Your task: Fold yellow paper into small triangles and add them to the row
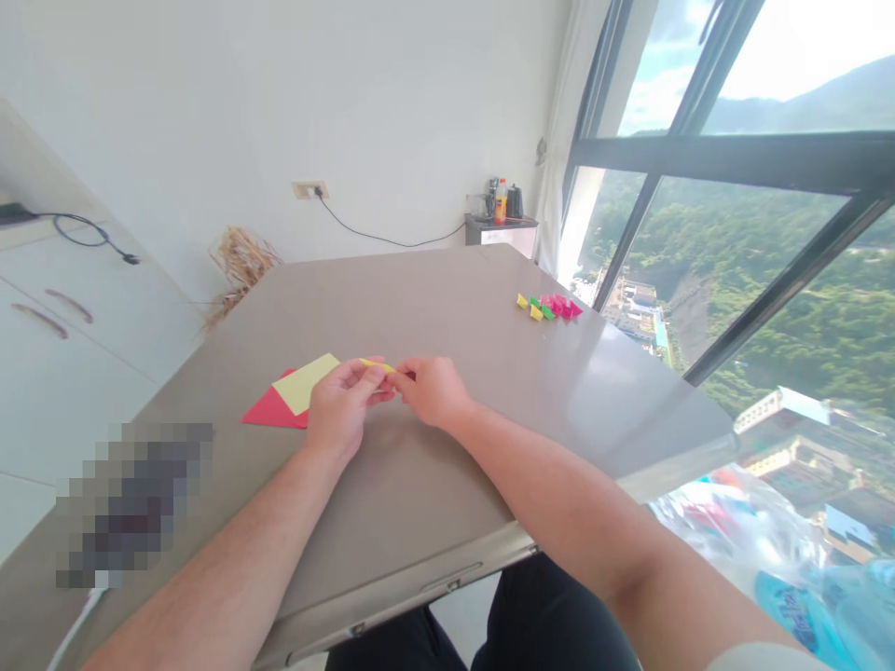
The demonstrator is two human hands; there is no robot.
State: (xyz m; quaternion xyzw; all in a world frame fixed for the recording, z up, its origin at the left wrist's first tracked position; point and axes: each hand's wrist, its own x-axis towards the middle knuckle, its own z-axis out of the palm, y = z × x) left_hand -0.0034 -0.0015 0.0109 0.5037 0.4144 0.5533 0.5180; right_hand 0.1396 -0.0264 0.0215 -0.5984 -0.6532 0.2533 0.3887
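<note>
Between my two hands is a small folded piece of yellow paper (378,365), mostly covered by fingers. My left hand (348,390) pinches it with thumb and fingers. My right hand (432,387) grips its right end, with the fingertips of both hands nearly meeting. Just left of my left hand, a flat yellow paper sheet (302,387) lies over a red paper sheet (271,411), and the hand hides part of them. Toward the far right of the table sits a cluster of small folded paper pieces (552,308) in pink, green and yellow.
The grey table (447,298) has its front edge close to my lap. A pixelated dark object (136,508) with a white cable lies at left. Beyond the far edge stands a small cabinet (500,235) with bottles. A window (734,214) and plastic bags (755,531) are at right.
</note>
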